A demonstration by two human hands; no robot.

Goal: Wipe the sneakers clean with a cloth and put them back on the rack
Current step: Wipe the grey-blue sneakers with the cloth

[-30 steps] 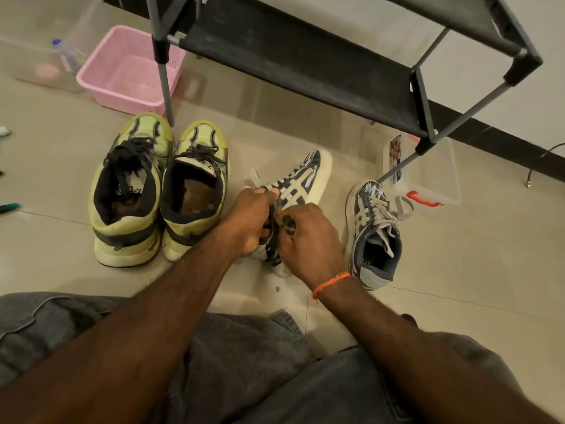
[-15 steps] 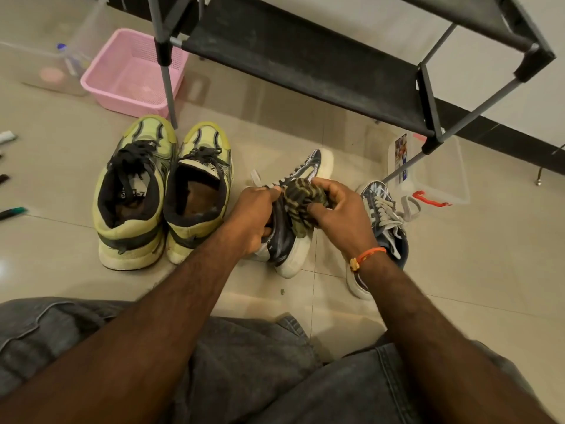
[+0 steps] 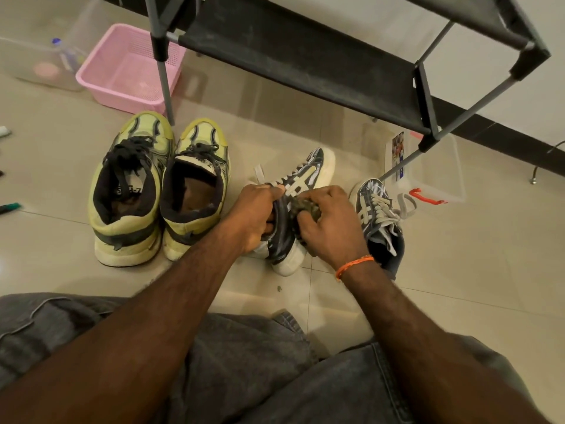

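Head view: left hand [image 3: 255, 215] grips a dark sneaker [image 3: 301, 185] tilted on its side over the floor [image 3: 458, 286]; right hand [image 3: 331, 223] clutches a cloth [image 3: 305, 206] against it, below the rack [image 3: 305, 62].

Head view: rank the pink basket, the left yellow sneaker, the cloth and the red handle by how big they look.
1. pink basket and left yellow sneaker: look alike in extent; the sneaker is nearer, so unranked.
2. cloth, mostly hidden in the right hand.
3. red handle.
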